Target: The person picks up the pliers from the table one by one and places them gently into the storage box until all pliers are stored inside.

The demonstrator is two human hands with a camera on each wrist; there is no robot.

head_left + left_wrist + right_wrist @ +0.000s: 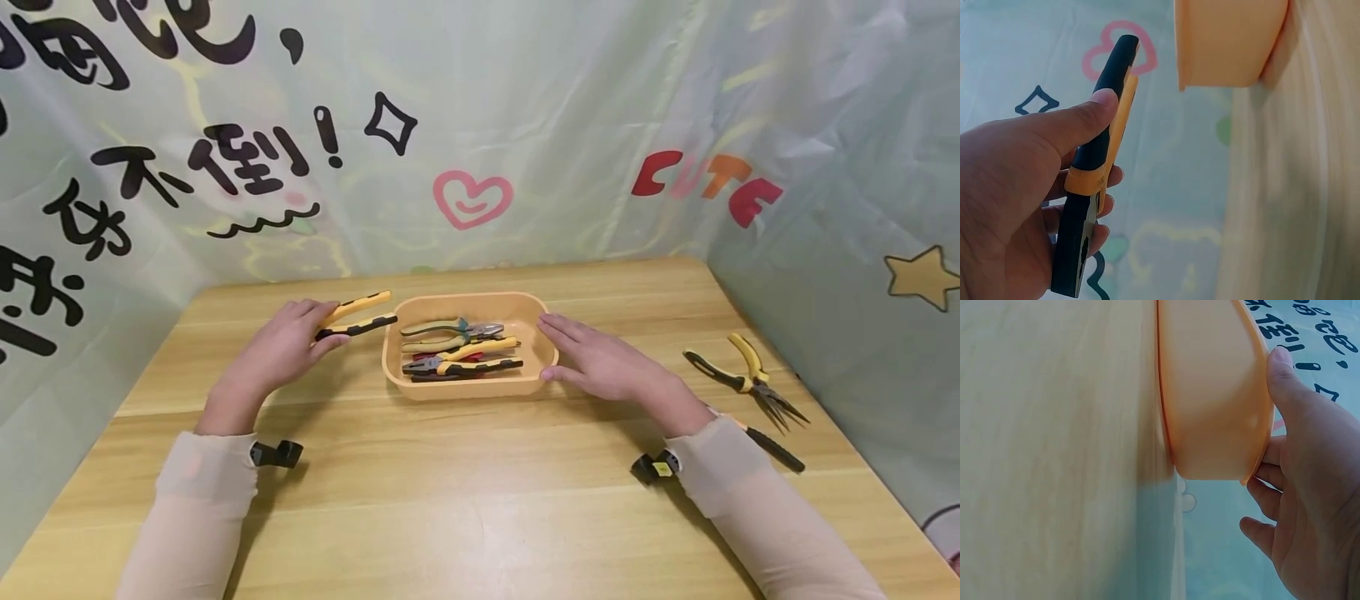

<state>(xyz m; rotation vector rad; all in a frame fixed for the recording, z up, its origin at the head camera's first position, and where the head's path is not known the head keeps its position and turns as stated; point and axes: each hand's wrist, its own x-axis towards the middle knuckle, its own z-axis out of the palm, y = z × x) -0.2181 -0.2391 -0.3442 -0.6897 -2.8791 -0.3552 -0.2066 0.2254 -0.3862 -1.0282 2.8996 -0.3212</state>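
Note:
My left hand (281, 346) grips pliers (1085, 181) with yellow and black handles, left of an orange plastic tray (465, 389). In the left wrist view the thumb lies along the black handle, and the pliers' head points back toward the palm. My right hand (600, 362) rests on the tray's right end, fingertips and thumb at the rim. Inside the tray lie pliers with olive-green handles (431, 345) and pliers with yellow-black handles (483, 367). Red handles show partly hidden beneath them.
Right of my right arm lie long-nose pliers (757, 385) with yellow and black handles. A black handle (776, 450) sticks out from behind the right sleeve. A printed cloth (570, 183) hangs along the table's back and sides.

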